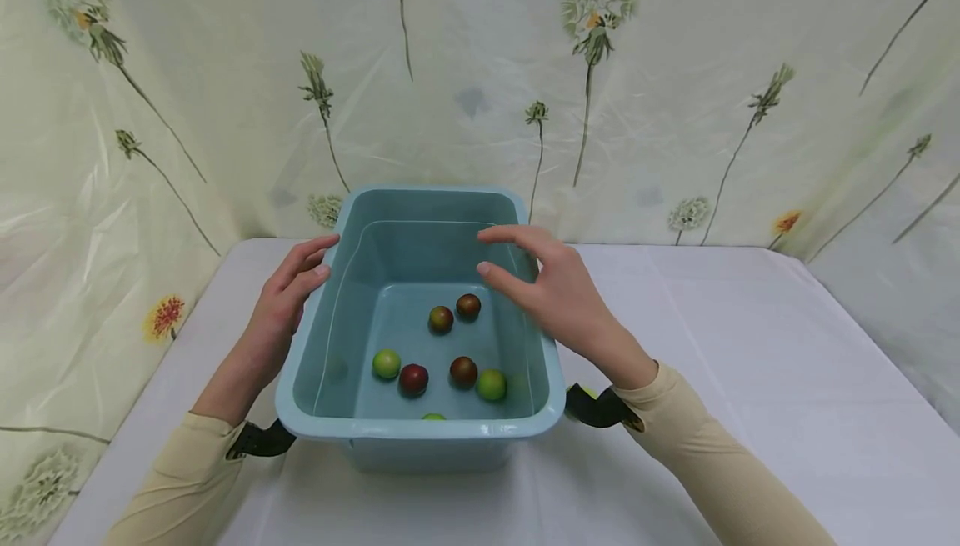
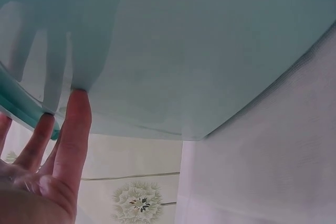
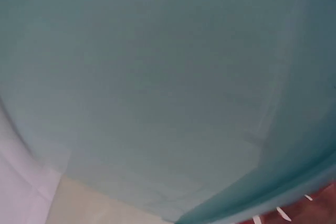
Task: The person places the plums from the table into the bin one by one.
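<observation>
A light blue plastic basin [image 1: 442,429] stands on the white-covered table. Inside lie several small round fruits, among them a dark red one [image 1: 413,380], a green one [image 1: 386,364] and a brownish one [image 1: 468,307]. My left hand [image 1: 288,300] is at the basin's left rim, thumb and fingers extended; in the left wrist view, the fingertips [image 2: 79,98] reach up to the outer wall. Over the right rim, my right hand [image 1: 551,288] has thumb and forefinger spread above the basin's opening, with nothing between them. The basin's outer wall [image 3: 157,87] fills most of the right wrist view.
A white cloth [image 1: 720,346] covers the table. Behind it hangs a pale sheet [image 1: 465,46] printed with dandelions. A yellow-green thing [image 1: 585,391] shows partly behind the black strap [image 1: 600,408] at my right wrist.
</observation>
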`<state>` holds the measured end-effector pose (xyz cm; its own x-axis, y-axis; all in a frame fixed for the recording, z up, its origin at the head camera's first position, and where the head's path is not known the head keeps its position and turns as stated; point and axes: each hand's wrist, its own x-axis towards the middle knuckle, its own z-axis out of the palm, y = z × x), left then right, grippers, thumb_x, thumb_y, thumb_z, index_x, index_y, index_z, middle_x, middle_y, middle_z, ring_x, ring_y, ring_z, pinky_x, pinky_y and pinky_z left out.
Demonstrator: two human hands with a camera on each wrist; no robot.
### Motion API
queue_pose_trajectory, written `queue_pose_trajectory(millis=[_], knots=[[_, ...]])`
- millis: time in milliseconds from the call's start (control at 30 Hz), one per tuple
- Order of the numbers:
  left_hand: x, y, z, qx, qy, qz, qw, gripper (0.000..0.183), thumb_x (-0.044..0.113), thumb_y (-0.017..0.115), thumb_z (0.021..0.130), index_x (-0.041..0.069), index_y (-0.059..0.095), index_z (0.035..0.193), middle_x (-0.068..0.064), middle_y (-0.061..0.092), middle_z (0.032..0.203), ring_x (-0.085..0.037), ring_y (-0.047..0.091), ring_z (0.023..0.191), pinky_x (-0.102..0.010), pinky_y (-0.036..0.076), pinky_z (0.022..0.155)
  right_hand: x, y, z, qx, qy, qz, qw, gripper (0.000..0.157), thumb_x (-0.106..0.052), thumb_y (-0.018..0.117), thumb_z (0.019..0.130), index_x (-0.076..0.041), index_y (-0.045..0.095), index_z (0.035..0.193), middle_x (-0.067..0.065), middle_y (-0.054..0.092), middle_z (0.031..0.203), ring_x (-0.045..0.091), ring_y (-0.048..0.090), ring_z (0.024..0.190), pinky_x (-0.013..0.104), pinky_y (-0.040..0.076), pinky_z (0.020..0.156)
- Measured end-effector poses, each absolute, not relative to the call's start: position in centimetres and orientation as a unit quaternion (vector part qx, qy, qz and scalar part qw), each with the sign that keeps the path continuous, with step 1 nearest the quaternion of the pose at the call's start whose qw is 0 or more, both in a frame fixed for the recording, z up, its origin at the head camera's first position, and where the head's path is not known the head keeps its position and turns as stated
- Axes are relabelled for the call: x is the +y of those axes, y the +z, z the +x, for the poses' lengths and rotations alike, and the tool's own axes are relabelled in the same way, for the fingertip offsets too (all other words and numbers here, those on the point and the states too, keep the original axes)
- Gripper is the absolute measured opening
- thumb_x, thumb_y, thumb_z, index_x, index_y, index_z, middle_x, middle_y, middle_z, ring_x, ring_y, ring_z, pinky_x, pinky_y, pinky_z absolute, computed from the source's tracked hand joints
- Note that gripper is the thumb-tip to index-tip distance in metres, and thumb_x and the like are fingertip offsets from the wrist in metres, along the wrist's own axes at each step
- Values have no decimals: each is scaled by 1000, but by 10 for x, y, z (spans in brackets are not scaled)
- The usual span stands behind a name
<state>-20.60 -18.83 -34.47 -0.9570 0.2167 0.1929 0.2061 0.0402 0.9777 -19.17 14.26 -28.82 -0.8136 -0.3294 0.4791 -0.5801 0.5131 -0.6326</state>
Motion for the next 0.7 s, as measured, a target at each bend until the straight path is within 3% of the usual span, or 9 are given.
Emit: queue_pose_trajectory(millis=[400, 700], knots=[[-190, -344, -206, 736, 662, 142, 2, 46, 42, 45, 103, 28, 42, 147, -7, 40, 147, -27, 49, 120, -31, 52, 83, 179, -298, -184, -848, 433, 216, 216, 36, -22, 70, 93, -18, 65, 128, -6, 62, 126, 14, 52, 117, 42, 39, 96], [-190, -346, -206, 731, 666, 150, 1, 45, 40, 44, 104, 27, 42, 147, -7, 40, 146, -26, 49, 120, -30, 51, 85, 199, -305, -174, -859, 427, 182, 216, 36, -21, 69, 93, -18, 64, 129, -4, 62, 126, 16, 54, 116, 41, 39, 96]])
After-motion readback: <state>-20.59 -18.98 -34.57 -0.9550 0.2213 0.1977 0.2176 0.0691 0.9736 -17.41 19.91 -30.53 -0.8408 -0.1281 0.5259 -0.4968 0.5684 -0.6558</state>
